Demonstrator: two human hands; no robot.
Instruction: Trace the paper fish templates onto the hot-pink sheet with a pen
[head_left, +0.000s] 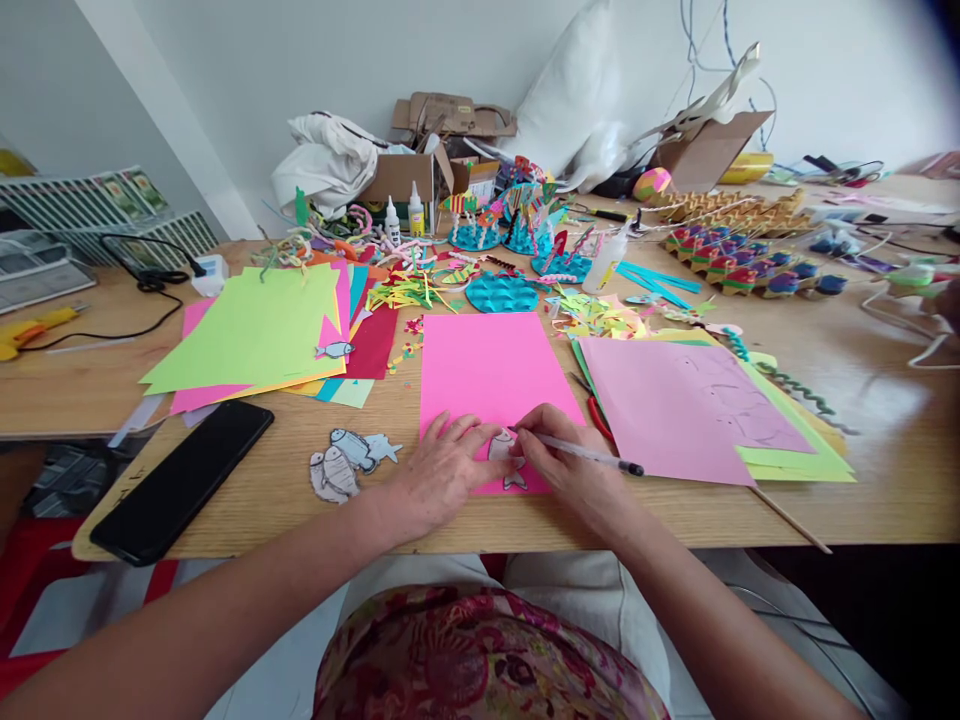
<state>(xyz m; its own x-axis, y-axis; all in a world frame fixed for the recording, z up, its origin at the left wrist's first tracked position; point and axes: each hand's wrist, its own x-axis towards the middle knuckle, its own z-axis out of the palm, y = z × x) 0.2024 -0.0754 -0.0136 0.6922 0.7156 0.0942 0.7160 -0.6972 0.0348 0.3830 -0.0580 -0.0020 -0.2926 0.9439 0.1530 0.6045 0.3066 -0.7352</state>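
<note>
A wooden table (pixel 281 505) spans the frame; at its lower centre lies a bright pink paper sheet (pixel 487 365), its near end under both hands; the left hand (pixel 442 478) rests flat, fingers loosely spread, fingertips at the edge of a paper fish cutout (pixel 501 449); the right hand (pixel 566 475) is closed around a black-ended pen (pixel 581 450), its tip beside the fish's upper end; the cutout itself lies on the sheet's near part, between the hands.

The cutout is small and looks light, so weak finger pressure or a hard pen stroke could shift it and skew any line along it; the left forearm, passing close to the loose fish cutouts (pixel 337 465) at lower left of centre, could brush them away.

Of containers, a cardboard box (pixel 709 150) at upper right has white material jutting from its top; another open carton (pixel 397 178) stands upper centre-left, its contents unclear; a white glue bottle (pixel 606 262) stands right of upper centre, its fill level impossible to tell.
</note>
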